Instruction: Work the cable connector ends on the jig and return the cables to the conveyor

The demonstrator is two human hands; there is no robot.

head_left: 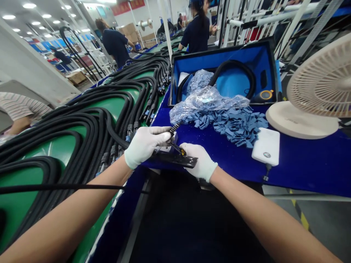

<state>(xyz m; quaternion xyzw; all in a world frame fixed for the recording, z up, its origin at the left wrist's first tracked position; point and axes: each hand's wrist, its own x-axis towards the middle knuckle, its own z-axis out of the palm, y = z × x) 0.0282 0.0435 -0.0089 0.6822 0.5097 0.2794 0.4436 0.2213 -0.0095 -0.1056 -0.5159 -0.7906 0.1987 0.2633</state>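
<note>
My left hand (146, 144), in a white glove, is closed with thumb and fingers pinching a black ribbed cable end (174, 128). From there a thin black lead with a yellow-marked tip (182, 151) reaches to my right hand (199, 160), also gloved in white. Its fingers are closed around that tip, and part of the grip is hidden. Just below both hands lies a dark shiny strip (178, 159) along the table edge. A pale block (167, 146) shows partly behind my left fingers. Beyond my hands, small blue plastic clips (238, 124) lie heaped beside clear plastic bags (208, 96).
Black sleeved cables (90, 124) cover the green conveyor (65, 149) on the left. At the back stands a blue bin (263, 51) holding a thick black hose. A white power bank (265, 147) and a beige fan (301, 122) occupy the right. Several people work farther off.
</note>
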